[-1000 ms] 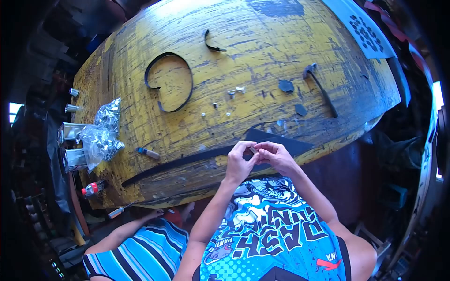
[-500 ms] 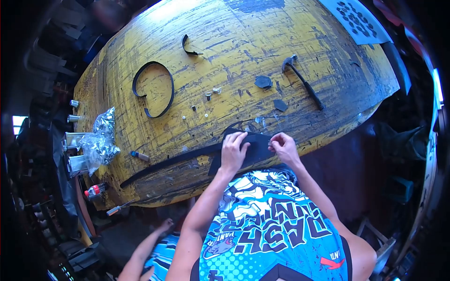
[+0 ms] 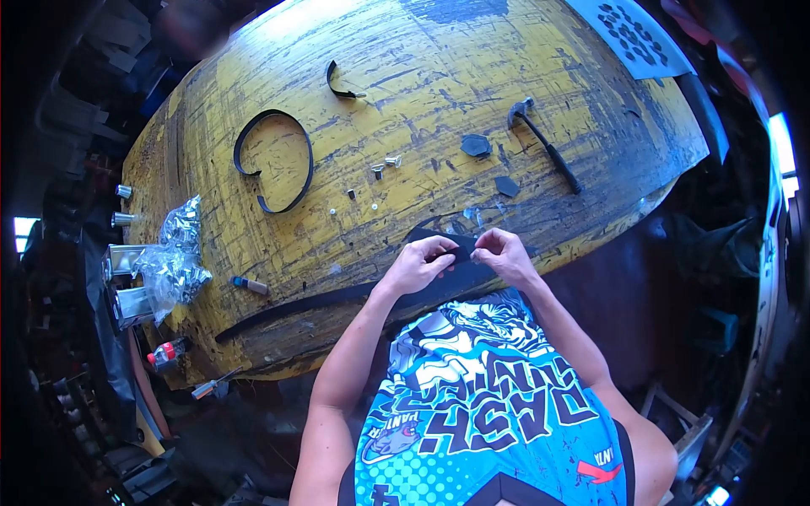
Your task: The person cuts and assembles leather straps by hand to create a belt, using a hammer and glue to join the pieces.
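Above the near tabletop (image 3: 405,118), left hand (image 3: 419,263) curls over black sheet (image 3: 461,277) — grip unclear — while right hand (image 3: 505,258) pinches something indistinct; slackening could drop it.

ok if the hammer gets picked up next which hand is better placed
Probably the right hand: it is nearer the hammer, whose handle slants down toward the person on that side. The left hand is farther off, over the dark sheet.
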Motion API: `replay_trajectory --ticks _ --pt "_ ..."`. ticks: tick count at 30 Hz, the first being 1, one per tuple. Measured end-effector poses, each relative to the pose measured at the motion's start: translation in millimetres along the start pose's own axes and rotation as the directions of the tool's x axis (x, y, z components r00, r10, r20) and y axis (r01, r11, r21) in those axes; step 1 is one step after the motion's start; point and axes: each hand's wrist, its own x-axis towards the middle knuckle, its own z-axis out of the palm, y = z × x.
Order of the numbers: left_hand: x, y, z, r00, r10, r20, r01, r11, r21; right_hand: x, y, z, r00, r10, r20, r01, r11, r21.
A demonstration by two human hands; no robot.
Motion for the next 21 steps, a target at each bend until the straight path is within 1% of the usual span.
replay_trajectory --ticks 3,6,9,12,15,18,21 --pt "-3 8 -9 0.992 -0.116 0.038 0.113 0.991 0.073 -1 -28 12 0.983 0.165 0.083 -0.172 0.981 0.086" --pt "-5 1 -10 0.991 -0.126 0.046 0.126 0.992 -0.002 1 -29 19 0.994 0.085 0.075 -0.092 0.991 0.094" --pt "-5 -10 -10 0.998 -0.05 0.045 0.057 0.981 -0.183 2 -24 21 0.993 0.073 0.094 -0.085 0.986 0.14" --pt "-6 -12 -9 0.999 -0.043 0.02 0.046 0.985 -0.168 -4 -25 22 0.99 0.07 0.126 -0.098 0.968 0.232" --pt "-6 -13 -11 0.998 -0.04 0.057 0.05 0.979 -0.199 -7 -23 22 0.992 0.03 0.126 -0.061 0.965 0.254" --pt "-7 -6 -15 0.991 -0.099 0.085 0.112 0.981 -0.158 -9 -26 25 0.997 0.053 0.053 -0.068 0.945 0.32" --pt "-8 1 -18 0.989 -0.124 0.085 0.134 0.982 -0.132 -8 -24 21 0.992 0.097 0.081 -0.116 0.952 0.282"
